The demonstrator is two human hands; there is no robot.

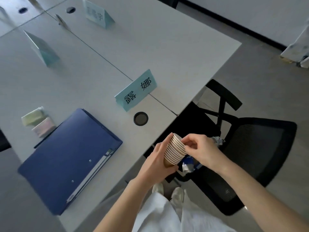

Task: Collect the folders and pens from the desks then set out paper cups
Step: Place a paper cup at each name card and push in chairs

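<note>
Gripping the stack of nested brown paper cups [175, 150] in your left hand [158, 162], you are pinching its top rim with your right hand [199, 150]. At nine o'clock of them, dark blue plastic folders [70, 160] are lying on the white desk [167, 52].

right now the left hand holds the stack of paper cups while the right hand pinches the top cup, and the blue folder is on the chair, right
Not quite. The blue folder lies on the desk, not on the chair, as the head view shows. The rest holds: the left hand holds the stack of paper cups while the right hand pinches the top cup.
</note>
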